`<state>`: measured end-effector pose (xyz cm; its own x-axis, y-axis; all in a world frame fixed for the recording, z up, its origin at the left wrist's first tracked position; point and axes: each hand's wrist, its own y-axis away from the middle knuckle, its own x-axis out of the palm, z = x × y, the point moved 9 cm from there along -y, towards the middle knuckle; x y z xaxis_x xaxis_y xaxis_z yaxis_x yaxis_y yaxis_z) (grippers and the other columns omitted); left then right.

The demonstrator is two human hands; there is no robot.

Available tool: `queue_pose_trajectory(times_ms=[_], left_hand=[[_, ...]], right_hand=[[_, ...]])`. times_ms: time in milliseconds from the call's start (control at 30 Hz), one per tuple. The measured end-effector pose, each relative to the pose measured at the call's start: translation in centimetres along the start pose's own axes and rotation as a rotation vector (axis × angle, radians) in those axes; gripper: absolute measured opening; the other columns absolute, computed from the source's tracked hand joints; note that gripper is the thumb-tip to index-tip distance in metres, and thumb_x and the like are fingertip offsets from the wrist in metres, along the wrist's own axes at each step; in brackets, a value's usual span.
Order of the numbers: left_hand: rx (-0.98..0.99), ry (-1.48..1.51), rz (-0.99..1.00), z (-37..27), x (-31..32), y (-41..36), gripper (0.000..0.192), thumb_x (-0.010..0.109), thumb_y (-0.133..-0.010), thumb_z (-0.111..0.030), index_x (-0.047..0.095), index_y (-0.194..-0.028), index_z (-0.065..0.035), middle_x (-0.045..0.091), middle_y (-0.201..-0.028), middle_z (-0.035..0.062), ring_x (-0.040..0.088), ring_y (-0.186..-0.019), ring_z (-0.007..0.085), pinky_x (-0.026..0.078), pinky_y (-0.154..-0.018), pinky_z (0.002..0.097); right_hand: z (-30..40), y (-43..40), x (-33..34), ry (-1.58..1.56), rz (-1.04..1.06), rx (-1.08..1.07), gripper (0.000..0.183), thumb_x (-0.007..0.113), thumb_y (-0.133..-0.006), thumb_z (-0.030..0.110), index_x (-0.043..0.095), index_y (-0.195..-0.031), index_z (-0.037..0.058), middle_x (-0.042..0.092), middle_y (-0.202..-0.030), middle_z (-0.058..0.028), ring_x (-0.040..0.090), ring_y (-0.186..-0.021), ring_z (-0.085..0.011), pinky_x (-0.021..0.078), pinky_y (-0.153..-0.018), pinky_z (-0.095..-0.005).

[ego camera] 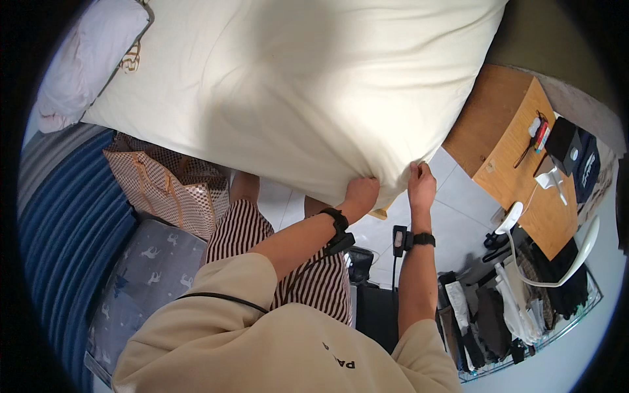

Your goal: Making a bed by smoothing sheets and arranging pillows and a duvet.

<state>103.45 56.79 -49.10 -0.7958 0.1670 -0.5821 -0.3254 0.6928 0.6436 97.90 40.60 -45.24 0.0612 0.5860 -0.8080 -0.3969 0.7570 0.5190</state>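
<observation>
A cream fitted sheet (304, 98) covers the mattress before me, with creases running from its near right corner. My left hand (362, 192) is closed on the sheet's near edge, a little left of that corner. At the corner itself, my right hand (421, 184) pinches the fabric between thumb and fingers. Folds gather in the cloth between both hands. The underside of the mattress corner is hidden. Black bands with small devices and cables are on both wrists.
A wooden desk (521, 147) stands right of the bed, with a white lamp (565, 280) beside it. Clothes hang on a rack (530, 353) at lower right. A checked bag (162, 182) and blue curtain (73, 221) are at left. A white pillow (93, 59) lies at upper left.
</observation>
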Motion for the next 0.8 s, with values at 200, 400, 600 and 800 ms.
queue_pose_trajectory(times_ms=[200, 400, 600, 800], left_hand=[[0.123, 0.021, 0.159, -2.1, 2.9, 2.6, 0.012, 0.06, -0.078, -0.014, 0.069, -0.075, -0.007, 0.069, -0.075, 0.0151, 0.069, -0.07, 0.0273, 0.055, -0.06, 0.0397], [0.097, 0.024, 0.195, -2.5, 5.1, 1.7, 0.014, 0.06, -0.08, -0.016, 0.067, -0.078, -0.0042, 0.068, -0.077, 0.0161, 0.068, -0.073, 0.0316, 0.054, -0.062, 0.0411], [0.079, 0.154, 0.174, -1.0, 4.9, 2.5, 0.017, 0.058, -0.083, -0.018, 0.064, -0.084, -0.0021, 0.067, -0.077, 0.0198, 0.067, -0.074, 0.0361, 0.054, -0.066, 0.0453], [-0.028, 0.418, 0.322, 4.7, 0.0, 4.4, 0.028, 0.056, -0.083, -0.024, 0.066, -0.077, 0.0016, 0.066, -0.076, 0.0194, 0.066, -0.075, 0.0364, 0.052, -0.078, 0.0448]], right_hand=[[-4.4, 1.1, -1.1, 0.077, -0.058, 0.136, 0.029, 0.052, -0.093, 0.03, 0.057, -0.084, 0.0033, 0.064, -0.08, -0.022, 0.061, -0.076, -0.0423, 0.0472, -0.066, -0.0494], [-6.8, 1.4, -0.4, 0.056, -0.079, 0.177, 0.03, 0.053, -0.093, 0.033, 0.059, -0.085, 0.0044, 0.064, -0.08, -0.0206, 0.06, -0.074, -0.0422, 0.0467, -0.065, -0.0491], [-6.3, 0.7, 1.4, 0.029, -0.029, 0.221, 0.034, 0.055, -0.092, 0.035, 0.058, -0.084, 0.0019, 0.065, -0.079, -0.0197, 0.061, -0.073, -0.0404, 0.0466, -0.066, -0.0478], [0.0, 2.7, -2.0, 0.002, -0.205, 0.124, 0.035, 0.057, -0.09, 0.035, 0.055, -0.084, 0.0013, 0.065, -0.076, -0.0183, 0.062, -0.07, -0.0371, 0.0478, -0.065, -0.0453]])
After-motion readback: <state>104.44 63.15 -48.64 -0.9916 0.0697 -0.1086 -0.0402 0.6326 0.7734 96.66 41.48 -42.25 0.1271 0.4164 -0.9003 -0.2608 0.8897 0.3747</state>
